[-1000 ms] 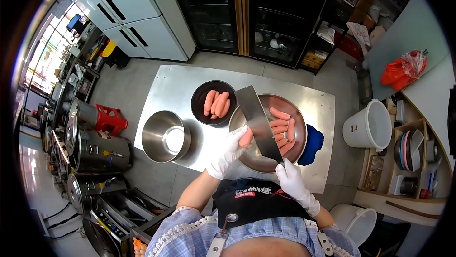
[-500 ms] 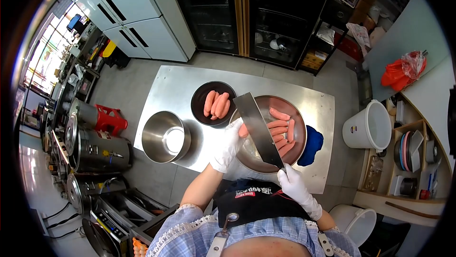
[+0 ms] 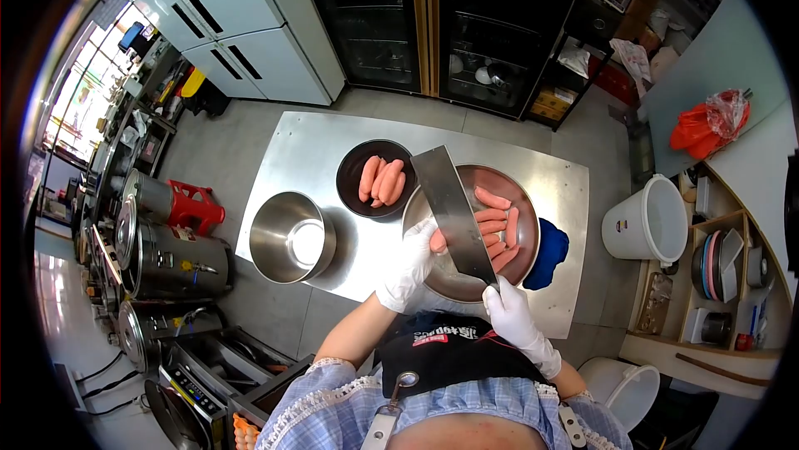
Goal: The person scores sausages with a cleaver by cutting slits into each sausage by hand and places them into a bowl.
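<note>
My gloved right hand (image 3: 511,314) grips the handle end of a large knife (image 3: 449,204) with a broad dark blade, slanting up to the left over a wide steel basin (image 3: 523,192). Against the blade's left side, my gloved left hand (image 3: 411,265) holds a pink sausage (image 3: 438,241); the blade hides part of it. Several sausage pieces (image 3: 493,198) lie in the basin, right of the blade. Behind my left hand, a black bowl (image 3: 343,186) contains several whole sausages (image 3: 383,180).
On the steel table (image 3: 291,138), a deep steel pot (image 3: 260,238) stands at the left and a blue cloth (image 3: 549,254) lies right of the basin. A white bucket (image 3: 632,229) is beyond the table's right edge. Large metal pots (image 3: 183,263) stand at the left.
My left hand has shifted slightly right and inward over the basin with the sausage. The blade's far end has risen a little, while the right hand stays nearly in place.
</note>
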Available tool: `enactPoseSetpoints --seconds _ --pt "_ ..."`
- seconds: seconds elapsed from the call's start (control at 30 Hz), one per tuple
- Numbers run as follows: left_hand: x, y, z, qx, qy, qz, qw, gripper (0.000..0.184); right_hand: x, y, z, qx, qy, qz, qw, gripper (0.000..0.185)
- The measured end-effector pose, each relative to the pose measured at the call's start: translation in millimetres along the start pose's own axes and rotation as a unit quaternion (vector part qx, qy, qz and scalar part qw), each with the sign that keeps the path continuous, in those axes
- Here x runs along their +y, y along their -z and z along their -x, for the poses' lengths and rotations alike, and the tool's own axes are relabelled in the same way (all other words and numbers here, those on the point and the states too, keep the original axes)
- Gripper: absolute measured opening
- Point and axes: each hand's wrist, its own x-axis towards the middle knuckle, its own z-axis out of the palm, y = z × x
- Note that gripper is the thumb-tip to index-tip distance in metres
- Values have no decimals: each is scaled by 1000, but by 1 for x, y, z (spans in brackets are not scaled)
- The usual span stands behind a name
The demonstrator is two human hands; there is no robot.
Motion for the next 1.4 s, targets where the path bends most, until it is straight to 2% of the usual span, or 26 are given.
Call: enactPoseSetpoints --seconds 0.07,0.17,0.23,0.3,0.37,0.43,0.5,0.57,0.63,0.67,0.7,0.77,0.83,0.87,0.93,0.97,1.03,1.1,1.23,1.3,1.33,1.4 --pt "-2 -14 1 76 -23 -70 994 35 4 -2 0 2 -6 -6 1000 14" --pt "-8 -2 -2 45 7 -41 998 31 3 -1 -3 14 -6 -16 1000 13" --pt "-2 -15 1 70 4 -61 996 31 -2 1 -3 23 2 -19 1000 13" --pt "11 -23 3 98 -4 -82 992 30 -11 4 -2 15 -68 -90 994 14" --pt "32 -20 1 196 -76 -335 918 30 -15 10 -1 24 -73 -100 992 14" --pt "53 13 -12 255 -179 -449 837 28 -16 18 0 38 -78 -121 989 15" --pt "74 58 -28 282 -281 -473 786 26 -18 22 -1 58 -83 -141 985 16" --pt "97 85 -42 382 -287 -483 734 30 -13 26 0 54 -91 -141 984 17" --pt "117 103 -50 415 -277 -576 647 32 -9 29 1 46 -99 -142 984 18" --pt "120 134 -59 403 -260 -609 631 34 -7 30 2 45 -95 -141 984 19" --pt "121 126 -56 403 -259 -610 631 34 -7 31 2 46 -91 -139 985 19" --pt "119 93 -52 427 -149 -753 478 36 -15 36 1 54 -98 -133 985 18" --pt "101 80 -58 361 -263 -750 487 36 -18 43 2 106 -102 -114 983 16" --pt "82 77 -68 272 -337 -684 588 31 -11 49 3 118 -102 -92 983 16" --pt "51 47 -76 105 -357 -675 637 22 -5 58 1 153 -114 -105 976 16" --pt "39 32 -74 32 -312 -743 591 18 -3 63 0 163 -113 -105 974 16" --pt "1 15 -82 -28 -242 -794 557 16 1 69 1 181 -107 -114 971 16" --pt "-33 9 -97 -70 -247 -787 560 17 3 72 4 183 -105 -127 969 16" --pt "-74 11 -125 -77 -209 -802 555 17 -7 71 12 183 -121 -97 971 14" --pt "-84 10 -130 -49 -138 -842 519 18 -2 71 15 180 -129 -90 971 12" --pt "-85 11 -131 -53 -139 -843 517 18 5 68 16 176 -129 -102 971 12" --pt "-87 14 -133 -11 -84 -816 571 23 9 65 18 179 -129 -113 969 12"
